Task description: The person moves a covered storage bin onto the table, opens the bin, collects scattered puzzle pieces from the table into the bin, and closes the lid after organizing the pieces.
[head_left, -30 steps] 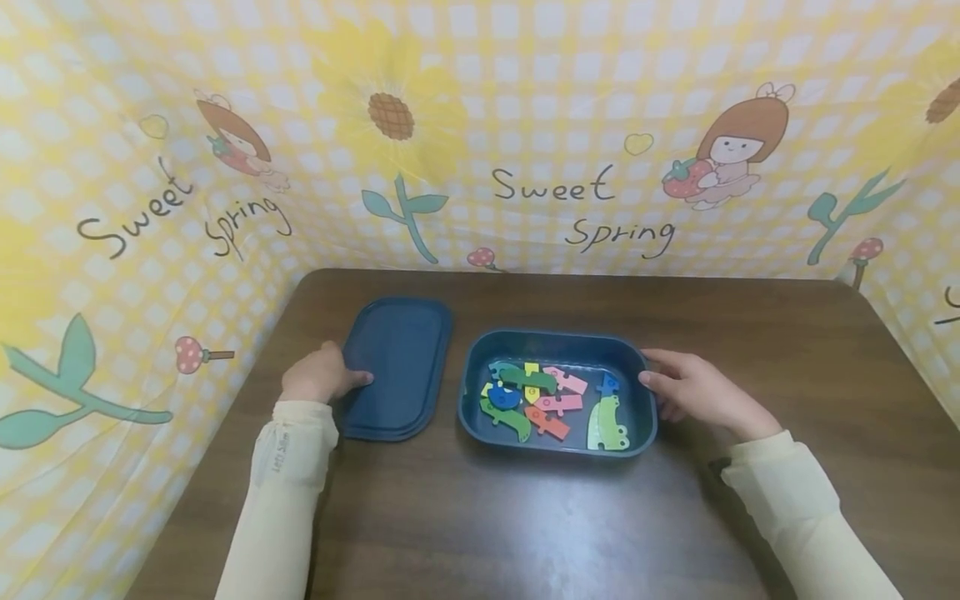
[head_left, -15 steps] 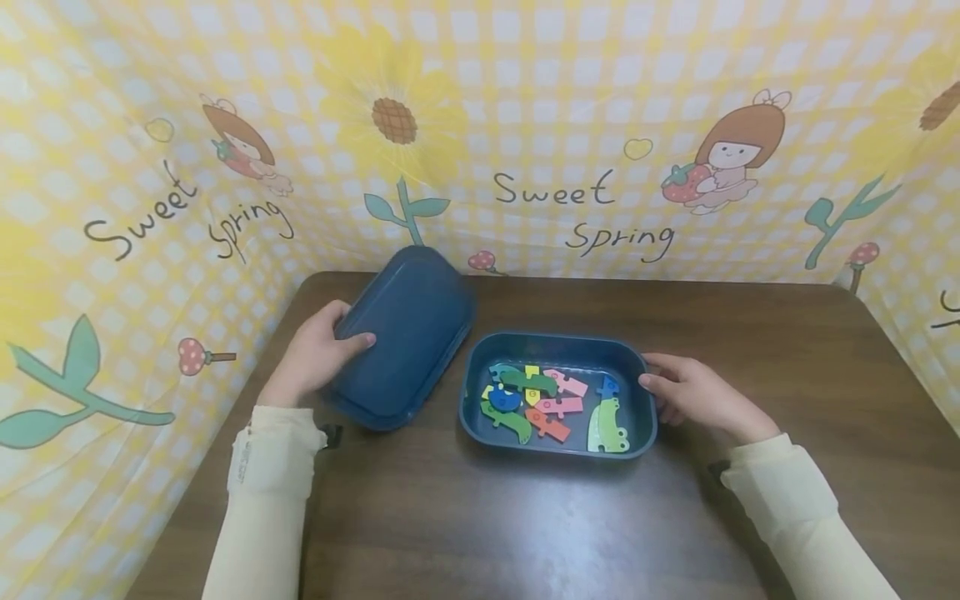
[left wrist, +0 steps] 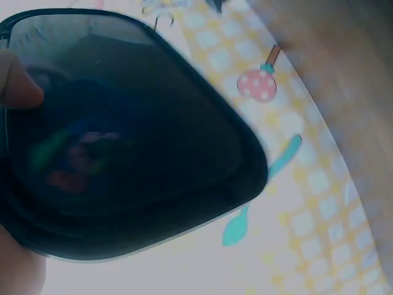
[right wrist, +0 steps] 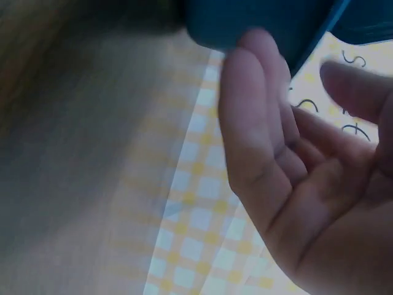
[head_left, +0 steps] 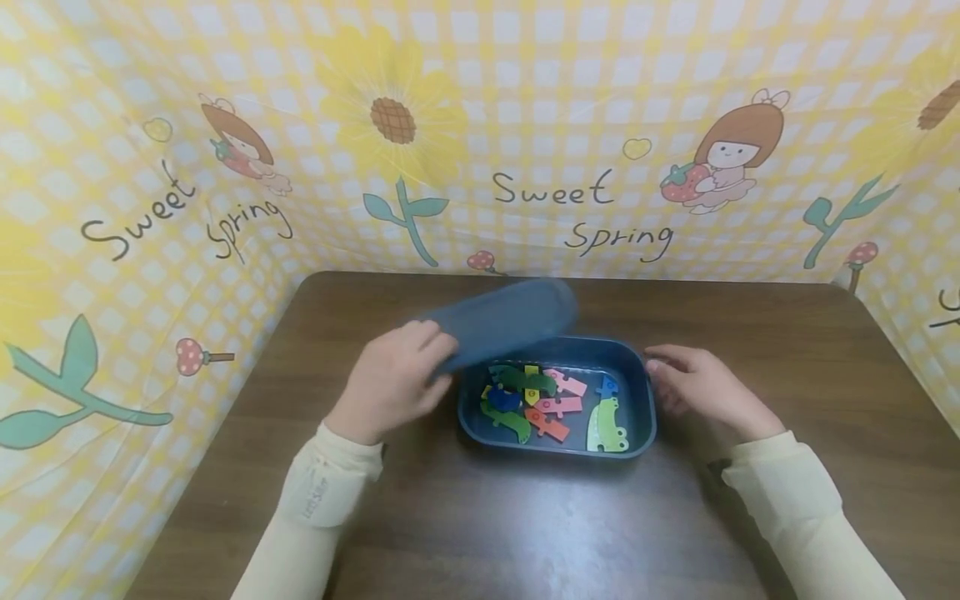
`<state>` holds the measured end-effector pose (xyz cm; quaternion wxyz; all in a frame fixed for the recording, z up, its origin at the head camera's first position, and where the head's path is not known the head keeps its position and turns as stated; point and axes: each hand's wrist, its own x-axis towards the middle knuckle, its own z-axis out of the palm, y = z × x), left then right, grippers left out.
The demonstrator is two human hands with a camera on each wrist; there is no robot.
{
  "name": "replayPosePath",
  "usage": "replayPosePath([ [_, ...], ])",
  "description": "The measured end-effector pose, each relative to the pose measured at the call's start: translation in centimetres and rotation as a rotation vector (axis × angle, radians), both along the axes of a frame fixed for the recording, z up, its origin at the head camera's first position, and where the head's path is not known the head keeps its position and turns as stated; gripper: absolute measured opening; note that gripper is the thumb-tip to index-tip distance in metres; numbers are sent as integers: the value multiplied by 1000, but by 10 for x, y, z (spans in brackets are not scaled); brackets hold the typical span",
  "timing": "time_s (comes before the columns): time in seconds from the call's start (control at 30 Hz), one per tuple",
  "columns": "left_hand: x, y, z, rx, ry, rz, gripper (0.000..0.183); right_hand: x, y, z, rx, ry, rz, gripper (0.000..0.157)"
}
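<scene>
My left hand [head_left: 393, 379] grips the dark blue lid [head_left: 506, 321] by its near left edge. The lid is tilted in the air over the back left of the dark blue box [head_left: 555, 452]. In the left wrist view the thumb [left wrist: 21, 89] lies on the lid's face. My right hand [head_left: 701, 387] is at the box's right end. In the right wrist view its fingers are loosely bent beside the box wall [right wrist: 245, 24], and the thumb [right wrist: 356, 92] stands apart from it. Inside the box lie colourful puzzle pieces, among them a light green frog-like piece [head_left: 606, 427] and a pink piece [head_left: 561, 406].
The box stands on a brown wooden table [head_left: 525, 533]. A yellow checked cloth [head_left: 555, 100] with printed flowers hangs behind the table and along both sides.
My left hand has lifted the lid off the table on the left and carried it right, over the box. The right thumb has come off the rim; the box has stayed put.
</scene>
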<state>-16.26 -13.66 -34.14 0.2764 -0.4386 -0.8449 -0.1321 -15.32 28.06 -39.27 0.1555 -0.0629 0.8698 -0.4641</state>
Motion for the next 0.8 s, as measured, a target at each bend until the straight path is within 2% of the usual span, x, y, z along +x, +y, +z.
replayPosePath([
  [0.07, 3, 12, -4, -46, 77, -56, 22, 1, 3, 3, -55, 25, -31, 51],
  [0.17, 8, 28, -11, -88, 149, -137, 13, 2, 5, 10, -143, 53, -59, 53],
  [0.3, 15, 45, -22, -137, 188, -208, 19, 3, 2, 15, -203, 60, -49, 56],
  [0.4, 19, 57, -32, -173, 207, -235, 24, 4, 0, 16, -165, 40, -27, 58],
  [0.47, 21, 63, -39, -192, 202, -248, 23, 5, -2, 16, -128, 12, -15, 61],
  [0.63, 26, 73, -50, -234, 137, -230, 4, 5, -5, 11, 0, 44, -10, 58],
  [0.8, 28, 77, -57, -262, 63, -190, 35, 3, -8, 6, 80, 104, -33, 50],
])
